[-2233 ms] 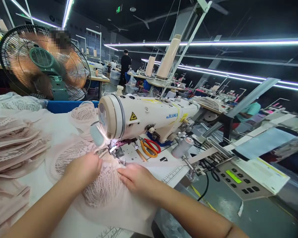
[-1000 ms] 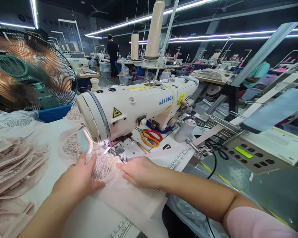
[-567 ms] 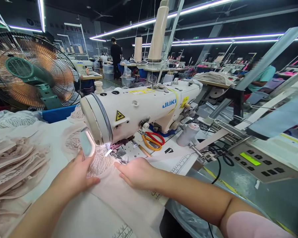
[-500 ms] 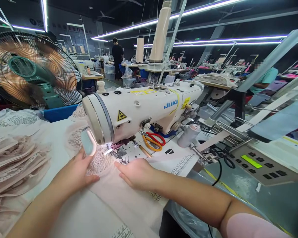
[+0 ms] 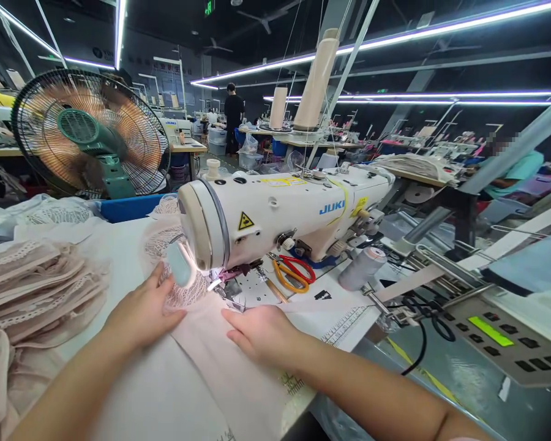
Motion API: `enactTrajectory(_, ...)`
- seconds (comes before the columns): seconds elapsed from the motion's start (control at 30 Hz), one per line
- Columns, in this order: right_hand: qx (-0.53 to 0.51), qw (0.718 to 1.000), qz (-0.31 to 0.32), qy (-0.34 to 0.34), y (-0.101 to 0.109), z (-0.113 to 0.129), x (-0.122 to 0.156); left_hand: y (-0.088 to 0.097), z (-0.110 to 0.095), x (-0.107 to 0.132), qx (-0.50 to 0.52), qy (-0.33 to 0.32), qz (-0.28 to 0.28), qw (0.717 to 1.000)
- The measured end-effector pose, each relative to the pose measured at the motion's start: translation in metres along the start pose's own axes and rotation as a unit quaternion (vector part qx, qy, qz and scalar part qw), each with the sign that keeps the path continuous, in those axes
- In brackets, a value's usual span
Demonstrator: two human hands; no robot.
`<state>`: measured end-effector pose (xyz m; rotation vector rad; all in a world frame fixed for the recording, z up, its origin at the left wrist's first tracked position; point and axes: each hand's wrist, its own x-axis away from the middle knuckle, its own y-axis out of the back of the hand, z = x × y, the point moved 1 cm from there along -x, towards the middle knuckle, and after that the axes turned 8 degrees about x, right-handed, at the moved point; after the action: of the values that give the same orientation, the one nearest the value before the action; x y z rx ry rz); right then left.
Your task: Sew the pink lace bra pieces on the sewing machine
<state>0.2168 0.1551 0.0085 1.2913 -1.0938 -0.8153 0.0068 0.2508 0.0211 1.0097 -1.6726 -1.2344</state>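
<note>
Pale pink fabric [image 5: 229, 355] with a lace part [image 5: 186, 294] lies under the head of a white sewing machine [image 5: 257, 220]. My left hand [image 5: 144, 306] rests on the lace to the left of the needle area, fingers spread and thumb stretched toward the middle. At the fabric's right edge, just in front of the presser area, my right hand [image 5: 264, 334] has its fingers curled and closed on the cloth. The needle itself is hidden behind the machine's lit guard [image 5: 180, 264]. More lace spreads behind that guard.
Stacked pink fabric pieces [image 5: 41, 294] lie at the left. Scissors with red and orange handles [image 5: 294, 275], a blade [image 5: 322, 295] and a grey thread spool [image 5: 362, 268] sit right of the needle area. A fan [image 5: 92, 131] stands behind; a control panel [image 5: 505, 337] is at right.
The whole view has shifted, so the machine and fan appear further right and slightly lower. Both hands stay at the fabric; the left fingers sit a little higher beside the guard.
</note>
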Motion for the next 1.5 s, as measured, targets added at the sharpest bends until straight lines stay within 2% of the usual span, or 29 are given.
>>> enactTrajectory(0.17,-0.022,0.999,-0.035,-0.003,-0.005,-0.004,0.004,0.012,-0.018,0.009,-0.085,-0.028,-0.035,0.995)
enactTrajectory(0.27,-0.047,0.996,-0.076,0.015,-0.008,-0.01,0.014,0.018,-0.043,0.025,-0.139,-0.057,-0.051,0.987)
enactTrajectory(0.33,-0.061,0.992,-0.104,0.042,-0.012,-0.016,0.025,0.015,-0.064,0.038,-0.138,-0.088,-0.022,0.986)
enactTrajectory(0.47,-0.087,0.978,-0.15,0.115,-0.021,-0.029,0.053,-0.011,-0.1,0.064,-0.109,-0.196,0.081,0.971)
enactTrajectory(0.53,-0.09,0.971,-0.166,0.145,-0.029,-0.035,0.064,-0.03,-0.109,0.073,-0.125,-0.276,0.091,0.949)
enactTrajectory(0.57,-0.088,0.968,-0.174,0.155,-0.033,-0.037,0.069,-0.039,-0.111,0.077,-0.137,-0.314,0.071,0.937)
enactTrajectory(0.7,-0.086,0.96,-0.205,0.169,-0.045,-0.043,0.075,-0.066,-0.103,0.091,-0.163,-0.413,-0.094,0.891)
enactTrajectory(0.77,-0.088,0.959,-0.208,0.171,-0.047,-0.044,0.075,-0.068,-0.097,0.096,-0.168,-0.433,-0.135,0.875)
enactTrajectory(0.83,-0.09,0.959,-0.205,0.171,-0.046,-0.044,0.074,-0.063,-0.096,0.1,-0.177,-0.44,-0.14,0.869)
enactTrajectory(1.07,-0.079,0.96,-0.201,0.181,-0.042,-0.045,0.074,-0.046,-0.1,0.111,-0.156,-0.448,-0.096,0.875)
enactTrajectory(1.17,-0.069,0.963,-0.191,0.178,-0.039,-0.044,0.072,-0.053,-0.091,0.11,-0.136,-0.452,-0.1,0.876)
enactTrajectory(1.3,-0.05,0.967,-0.167,0.186,-0.03,-0.041,0.065,-0.072,-0.069,0.101,-0.133,-0.444,-0.148,0.874)
enactTrajectory(1.37,-0.039,0.968,-0.157,0.19,-0.026,-0.04,0.06,-0.08,-0.058,0.096,-0.134,-0.439,-0.149,0.876)
enactTrajectory(1.5,-0.01,0.97,-0.148,0.195,-0.02,-0.039,0.052,-0.078,-0.047,0.088,-0.131,-0.443,-0.136,0.876)
